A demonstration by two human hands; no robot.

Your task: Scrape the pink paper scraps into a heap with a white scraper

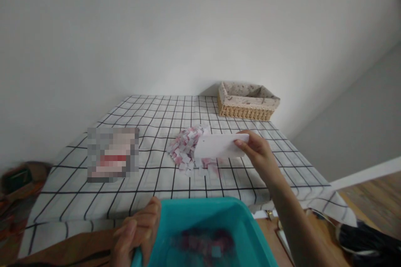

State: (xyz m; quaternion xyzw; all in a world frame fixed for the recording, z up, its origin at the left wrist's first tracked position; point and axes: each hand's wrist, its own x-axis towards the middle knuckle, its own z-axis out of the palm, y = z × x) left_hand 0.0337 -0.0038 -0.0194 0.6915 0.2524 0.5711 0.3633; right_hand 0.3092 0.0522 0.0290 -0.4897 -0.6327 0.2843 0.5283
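Note:
My right hand (253, 148) pinches the right end of a white card (219, 146) above the table. The card's left end is against a heap of small pink and white paper pieces (184, 148) on the checked cloth. My left hand (140, 229) is wrapped round the left rim of a teal plastic bin (203, 204), which is at the table's front edge. Blurred dark red and pale pieces (206, 244) lie inside the bin.
A wicker basket (246, 112) with a patterned lining stands at the back right of the checked tablecloth (156, 110). A pixelated item (114, 154) lies at the left. Below the table at the right is a black object (366, 240).

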